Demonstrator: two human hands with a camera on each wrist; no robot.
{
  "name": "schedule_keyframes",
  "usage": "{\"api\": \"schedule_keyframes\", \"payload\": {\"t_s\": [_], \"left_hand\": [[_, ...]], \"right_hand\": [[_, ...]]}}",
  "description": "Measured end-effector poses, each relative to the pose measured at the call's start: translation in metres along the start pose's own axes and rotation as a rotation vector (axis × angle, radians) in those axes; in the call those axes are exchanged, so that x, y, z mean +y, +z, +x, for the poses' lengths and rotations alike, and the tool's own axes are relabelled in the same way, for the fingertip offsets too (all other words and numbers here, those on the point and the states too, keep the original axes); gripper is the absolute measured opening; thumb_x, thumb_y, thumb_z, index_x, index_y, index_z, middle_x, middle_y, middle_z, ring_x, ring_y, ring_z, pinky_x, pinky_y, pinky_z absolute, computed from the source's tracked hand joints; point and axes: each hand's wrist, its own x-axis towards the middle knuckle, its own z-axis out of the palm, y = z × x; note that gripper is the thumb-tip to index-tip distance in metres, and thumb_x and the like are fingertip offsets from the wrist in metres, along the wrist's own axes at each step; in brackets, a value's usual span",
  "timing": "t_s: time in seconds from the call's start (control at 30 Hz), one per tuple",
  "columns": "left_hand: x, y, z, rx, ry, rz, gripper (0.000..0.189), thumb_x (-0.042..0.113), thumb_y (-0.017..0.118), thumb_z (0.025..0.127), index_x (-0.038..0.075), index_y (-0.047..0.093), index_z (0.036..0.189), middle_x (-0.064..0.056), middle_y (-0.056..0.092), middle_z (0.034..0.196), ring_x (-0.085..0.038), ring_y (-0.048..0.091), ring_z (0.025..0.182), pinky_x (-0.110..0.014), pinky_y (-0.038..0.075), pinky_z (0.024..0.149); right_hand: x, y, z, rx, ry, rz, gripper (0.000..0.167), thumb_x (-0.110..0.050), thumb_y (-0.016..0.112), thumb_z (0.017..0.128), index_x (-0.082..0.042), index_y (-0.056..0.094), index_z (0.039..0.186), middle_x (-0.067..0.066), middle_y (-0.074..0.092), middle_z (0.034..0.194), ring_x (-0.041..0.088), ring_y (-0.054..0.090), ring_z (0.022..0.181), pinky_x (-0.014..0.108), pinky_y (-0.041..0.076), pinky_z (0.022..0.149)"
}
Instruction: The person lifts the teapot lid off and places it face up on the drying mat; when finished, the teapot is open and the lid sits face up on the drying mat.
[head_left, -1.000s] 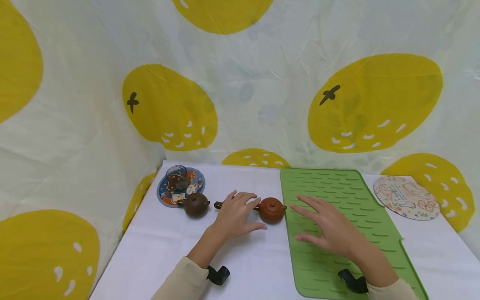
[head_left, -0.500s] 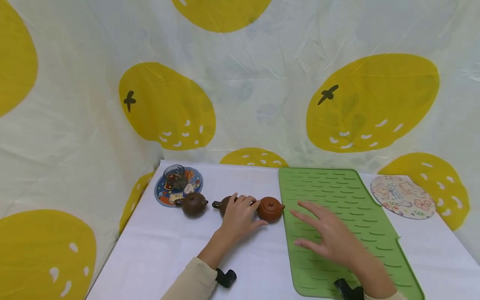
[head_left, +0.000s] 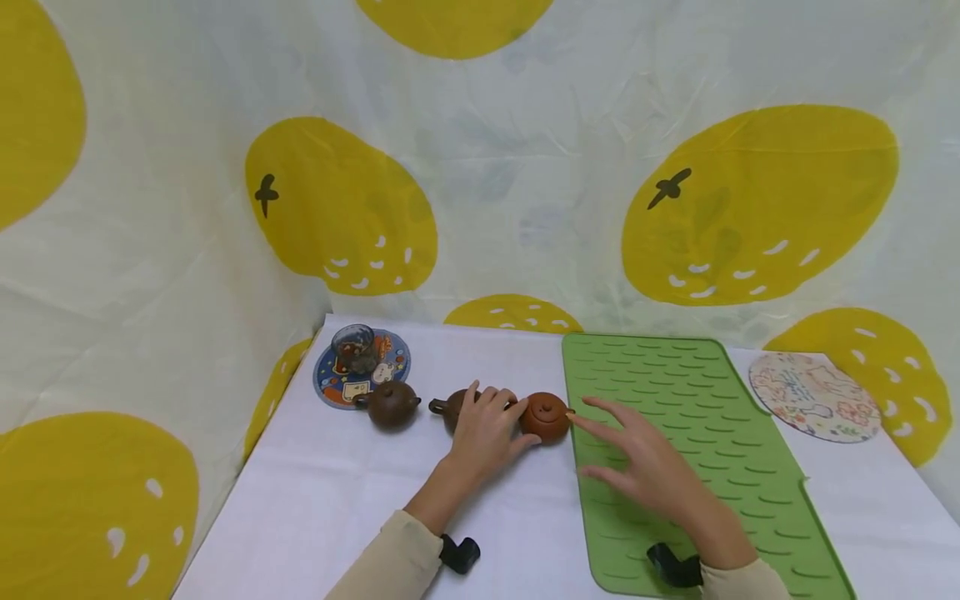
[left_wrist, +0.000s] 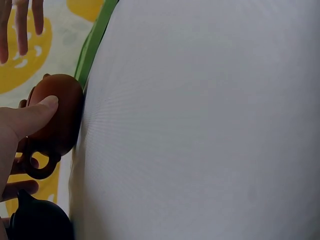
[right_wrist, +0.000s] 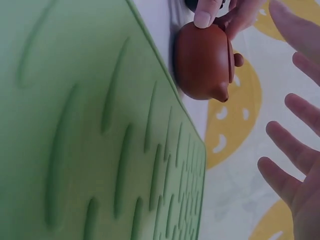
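Note:
A reddish-brown teapot [head_left: 545, 419] sits on the white tablecloth at the green mat's left edge. My left hand [head_left: 487, 437] holds it from the handle side; its thumb [left_wrist: 45, 111] lies on the body in the left wrist view. The fingers on the far side are partly hidden. My right hand [head_left: 651, 462] is spread with fingers apart over the mat, its fingertips near the spout in the head view. A dark brown teapot [head_left: 452, 407] is partly covered by my left hand. Another dark teapot [head_left: 392, 407] stands farther left.
The green ridged mat [head_left: 675, 417] covers the table's right-centre. At the back left a glass cup [head_left: 355, 348] stands on a blue patterned round coaster [head_left: 396, 348]. A pale floral round coaster [head_left: 813, 396] lies at the right. A lemon-print curtain [head_left: 525, 208] hangs behind.
My left hand has come down and right, its thumb now at the reddish-brown teapot. My right hand has shifted left toward the spout. The teapots have stayed in place.

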Motion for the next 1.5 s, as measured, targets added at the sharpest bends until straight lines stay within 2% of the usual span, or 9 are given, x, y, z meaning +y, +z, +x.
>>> {"api": "schedule_keyframes", "payload": {"t_s": [0.3,0.57,0.77,0.93,1.1,1.23,1.5], "left_hand": [[0.003,-0.002,0.002,0.038,-0.002,-0.001,0.056,0.066,0.075,0.081,0.026,0.077,0.12,0.006,0.072,0.106,-0.02,0.068,0.102,-0.06,0.047,0.108],[0.003,-0.001,0.003,0.051,0.006,0.024,0.055,0.066,0.075,0.081,0.027,0.077,0.12,0.007,0.072,0.104,-0.019,0.068,0.101,-0.059,0.048,0.107],[0.003,-0.002,0.003,0.016,-0.007,0.018,0.056,0.067,0.074,0.081,0.027,0.077,0.12,0.007,0.072,0.106,-0.019,0.068,0.102,-0.06,0.047,0.108],[0.004,-0.003,0.003,0.011,-0.01,0.02,0.056,0.067,0.074,0.081,0.027,0.077,0.121,0.007,0.073,0.105,-0.019,0.069,0.101,-0.06,0.048,0.107],[0.003,-0.004,0.002,0.007,-0.016,0.025,0.057,0.067,0.075,0.081,0.028,0.076,0.123,0.007,0.072,0.104,-0.019,0.069,0.1,-0.06,0.048,0.107],[0.003,-0.005,0.001,0.003,-0.021,0.031,0.057,0.066,0.075,0.081,0.029,0.075,0.123,0.007,0.072,0.104,-0.018,0.069,0.1,-0.06,0.048,0.107],[0.005,-0.005,0.003,-0.058,-0.021,0.043,0.057,0.068,0.07,0.084,0.028,0.075,0.125,0.006,0.073,0.109,-0.019,0.069,0.104,-0.062,0.045,0.109]], "right_hand": [[0.006,0.019,0.032,0.017,-0.001,0.09,0.059,-0.032,0.085,0.082,-0.023,0.067,0.137,0.009,0.057,0.148,0.035,0.058,0.131,0.056,0.054,0.099],[0.006,0.035,0.048,0.022,-0.018,0.142,0.047,-0.019,0.084,0.083,-0.018,0.073,0.129,0.014,0.063,0.14,0.037,0.061,0.126,0.055,0.054,0.098],[0.007,0.046,0.049,0.02,-0.008,0.152,0.036,-0.011,0.083,0.082,-0.014,0.079,0.117,0.014,0.069,0.129,0.034,0.067,0.117,0.052,0.056,0.094],[0.007,0.055,0.047,0.044,0.005,0.163,0.033,-0.003,0.082,0.081,-0.011,0.08,0.113,0.014,0.07,0.125,0.033,0.069,0.113,0.048,0.059,0.092],[0.005,0.061,0.046,0.078,0.049,0.182,0.031,-0.004,0.082,0.081,-0.01,0.08,0.111,0.014,0.071,0.124,0.035,0.071,0.112,0.048,0.059,0.091],[0.004,0.064,0.045,0.102,0.039,0.182,0.03,-0.004,0.082,0.08,-0.01,0.081,0.11,0.015,0.072,0.123,0.036,0.071,0.11,0.048,0.06,0.089],[0.004,0.063,0.044,0.118,0.052,0.168,0.03,-0.004,0.082,0.079,-0.01,0.081,0.109,0.013,0.073,0.12,0.035,0.072,0.108,0.048,0.06,0.087]]}}
